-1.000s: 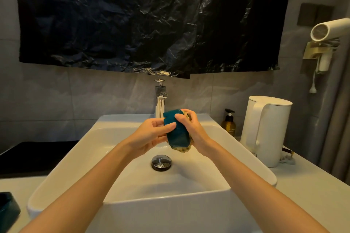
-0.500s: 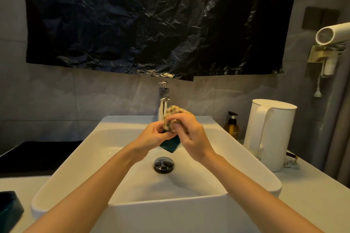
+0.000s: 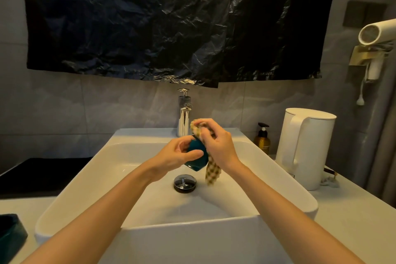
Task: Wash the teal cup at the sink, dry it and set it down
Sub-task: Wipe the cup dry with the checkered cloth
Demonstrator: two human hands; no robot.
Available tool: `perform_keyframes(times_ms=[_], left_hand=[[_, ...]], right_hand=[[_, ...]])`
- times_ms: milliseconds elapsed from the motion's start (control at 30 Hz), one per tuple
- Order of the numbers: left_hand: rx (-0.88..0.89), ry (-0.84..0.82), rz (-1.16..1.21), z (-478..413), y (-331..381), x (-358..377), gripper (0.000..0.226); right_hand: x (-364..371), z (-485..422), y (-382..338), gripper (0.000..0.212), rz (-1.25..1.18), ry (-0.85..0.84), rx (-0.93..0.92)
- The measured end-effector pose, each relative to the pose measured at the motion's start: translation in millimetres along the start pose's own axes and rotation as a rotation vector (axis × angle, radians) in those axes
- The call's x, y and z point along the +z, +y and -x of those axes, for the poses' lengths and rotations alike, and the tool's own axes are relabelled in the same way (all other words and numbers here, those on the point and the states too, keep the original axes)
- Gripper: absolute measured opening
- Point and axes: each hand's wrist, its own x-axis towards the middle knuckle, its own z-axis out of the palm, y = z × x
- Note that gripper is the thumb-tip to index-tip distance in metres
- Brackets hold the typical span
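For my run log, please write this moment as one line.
step: wiping cup | left hand: holds cup | right hand: presses cloth on cup | place: over sink

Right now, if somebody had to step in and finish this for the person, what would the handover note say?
Left hand: grips the teal cup, held tilted over the sink.
Right hand: holds a checked cloth bunched against the cup's top, with one end hanging down beside it.
Tap: no water seen running.
Done: the cup is in hand and being wiped. I cannot tell whether this is scrubbing or drying.
Left: finish the wipe, rinse if needed, dry it, then set the cup down, probably on the counter.
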Motion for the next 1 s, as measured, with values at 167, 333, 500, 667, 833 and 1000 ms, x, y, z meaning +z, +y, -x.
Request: perform_keyframes(times_ms=[167, 333, 500, 667, 833, 1000], left_hand=[[-0.001, -0.105, 0.070, 3.8, 5.3, 2.3, 0.022], [0.032, -0.141, 0.196, 5.3, 11.8, -4.6, 0.037], [0.042, -0.086, 0.369, 3.6, 14.4, -13.1, 0.038], [-0.003, 0.001, 0.459, 4.5, 15.8, -17.2, 0.026], [-0.074, 0.119, 0.403, 1.1, 14.3, -20.1, 0.022], [-0.150, 0.138, 0.276, -1.0, 12.7, -16.6, 0.031]], right_hand=[[-15.2, -8.6, 4.4, 0.028, -0.217, 0.013, 0.420], [-17.2, -9.8, 7.7, 0.026, -0.397, 0.032, 0.601], [-12.7, -10.4, 11.3, 0.024, -0.376, 0.015, 0.667], [-18.8, -5.8, 16.1, 0.031, -0.165, -0.079, 0.697], [-24.3, -3.3, 5.2, 0.025, -0.116, 0.167, 0.376], [-12.8, 2.9, -4.6, 0.020, -0.017, 0.101, 0.131]])
